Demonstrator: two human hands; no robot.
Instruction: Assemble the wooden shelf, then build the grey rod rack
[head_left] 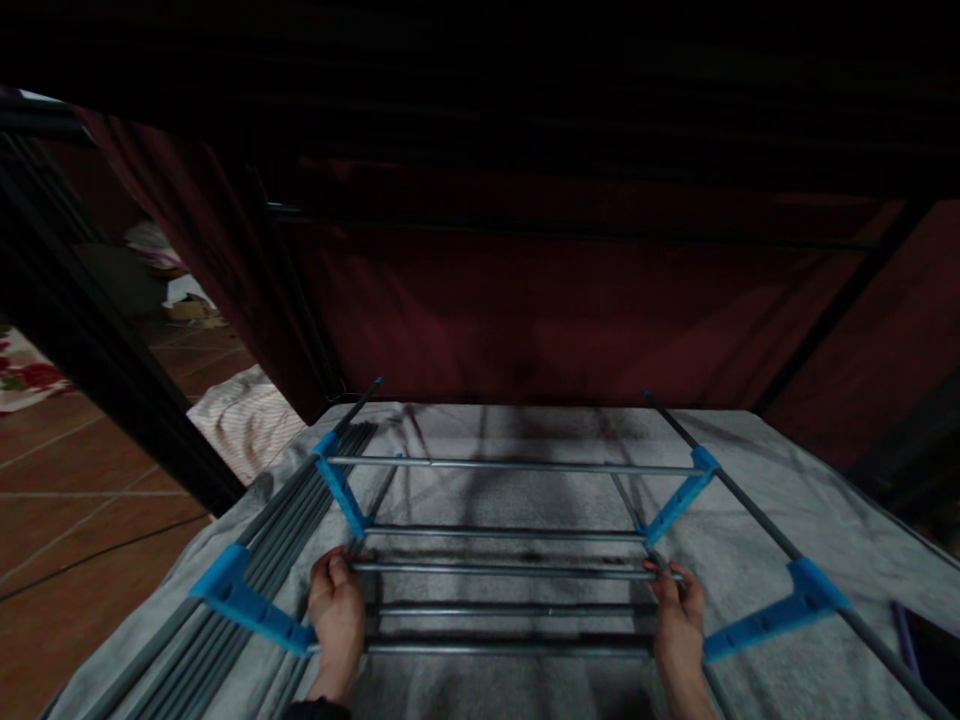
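A grey metal tube (502, 571) runs crosswise in front of me, each end pinched in a hand. My left hand (335, 612) closes on its left end, beside a blue plastic connector (255, 605). At the right end, my right hand (679, 618) grips it with thumb and fingers, close to another blue connector (780, 610). The tubes and connectors around form a partly joined rack frame (517, 465) lying on a grey cloth. Other crosswise tubes (510, 649) lie nearer to me, between my wrists.
Several loose grey tubes (255, 590) lie bundled along the left. A grey cloth (757, 490) covers the surface. Dark red panels (510, 320) stand behind. At the right edge is a dark flat object (926, 650). Tiled floor (97, 480) shows on the left.
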